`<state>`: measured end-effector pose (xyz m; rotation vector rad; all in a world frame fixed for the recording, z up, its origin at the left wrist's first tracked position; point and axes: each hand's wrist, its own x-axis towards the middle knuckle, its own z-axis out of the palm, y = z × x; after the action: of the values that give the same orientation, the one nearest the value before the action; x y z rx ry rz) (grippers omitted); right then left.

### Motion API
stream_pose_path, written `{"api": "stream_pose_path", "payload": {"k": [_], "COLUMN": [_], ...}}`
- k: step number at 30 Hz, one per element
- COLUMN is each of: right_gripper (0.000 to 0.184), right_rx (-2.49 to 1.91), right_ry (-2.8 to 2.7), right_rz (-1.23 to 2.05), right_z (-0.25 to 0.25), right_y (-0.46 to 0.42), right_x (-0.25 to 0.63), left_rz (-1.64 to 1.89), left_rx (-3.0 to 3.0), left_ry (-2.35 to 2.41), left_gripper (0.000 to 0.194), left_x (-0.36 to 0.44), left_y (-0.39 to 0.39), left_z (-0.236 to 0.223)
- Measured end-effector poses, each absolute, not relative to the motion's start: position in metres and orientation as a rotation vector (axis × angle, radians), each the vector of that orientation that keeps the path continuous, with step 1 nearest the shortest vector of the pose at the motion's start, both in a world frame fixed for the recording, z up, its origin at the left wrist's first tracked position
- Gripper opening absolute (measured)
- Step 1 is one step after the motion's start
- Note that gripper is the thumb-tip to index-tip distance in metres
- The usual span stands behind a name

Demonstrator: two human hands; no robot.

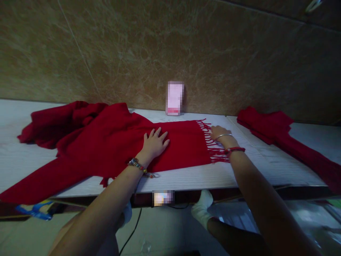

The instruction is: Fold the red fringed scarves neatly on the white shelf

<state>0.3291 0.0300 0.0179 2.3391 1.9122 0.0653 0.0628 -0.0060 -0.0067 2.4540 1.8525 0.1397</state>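
scarf [117,145], red and fringed, lies along the table [186,179] in the head view, running from nine o'clock in to just past the middle. its flat, smooth end points to three o'clock and finishes in loose tassels [209,140]; toward nine o'clock the cloth widens and bunches into thick folds against the wall side, with one strip slanting down to eight o'clock, over the near edge.

the left hand [154,143], just below and left of the centre, rests palm down on the scarf, fingers released and spread, a beaded bracelet [137,164] on its wrist. the right hand [220,134], at three o'clock, is over the tassels with its fingers curled under; i cannot tell whether they pinch any. a silver bangle [224,136] and a red band [236,149] ring that wrist.

farther out at three o'clock lies a second red cloth [277,129], well apart from the scarf. at twelve o'clock a blurred pink item [174,97] stands by the marbled wall [146,53]. below the table, a socked foot [202,209] shows at five o'clock.
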Motion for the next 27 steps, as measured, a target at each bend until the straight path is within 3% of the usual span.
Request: {"api": "stream_pose_path", "payload": {"k": [11, 21, 24, 27], "right_gripper": [0.039, 0.045, 0.048, 0.051], "right_rx": [2.313, 2.755, 2.524, 2.071], "right_ry": [2.116, 1.852, 2.3, 2.566], "right_rz": [0.059, 0.159, 0.192, 0.003], "right_z": [0.015, 0.0, 0.003, 0.0], "right_y": [0.062, 0.049, 0.049, 0.047], "right_x": [0.309, 0.352, 0.331, 0.304], "left_rz": [0.231, 0.219, 0.209, 0.145], "left_rx": [2.5, 2.42, 2.386, 2.388], "left_ry": [1.911, 1.921, 1.945, 1.95], "left_gripper": [0.045, 0.048, 0.05, 0.049], "left_x": [0.065, 0.065, 0.065, 0.066], "left_y": [-0.006, -0.005, -0.005, -0.007], "left_z": [-0.01, -0.011, -0.011, -0.01]}}
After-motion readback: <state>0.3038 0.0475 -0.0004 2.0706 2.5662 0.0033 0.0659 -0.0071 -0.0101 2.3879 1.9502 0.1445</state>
